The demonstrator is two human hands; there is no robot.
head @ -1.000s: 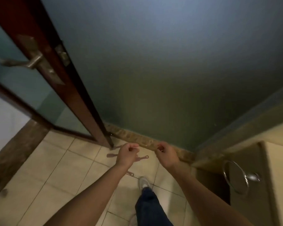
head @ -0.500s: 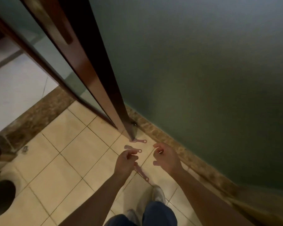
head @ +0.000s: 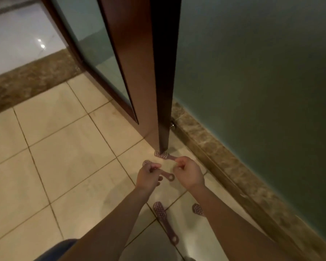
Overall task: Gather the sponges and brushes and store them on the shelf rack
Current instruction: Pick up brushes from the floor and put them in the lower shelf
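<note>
Both arms stretched forward, left hand [head: 148, 175] and right hand [head: 190, 173] curled over brushes [head: 161, 155], whether either grip holds one unclear

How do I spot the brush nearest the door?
Find the dark brown door and follow its edge down to the floor. The pinkish brush lies at its bottom corner, handle toward the right hand; the other brushes lie nearer the person.
</note>
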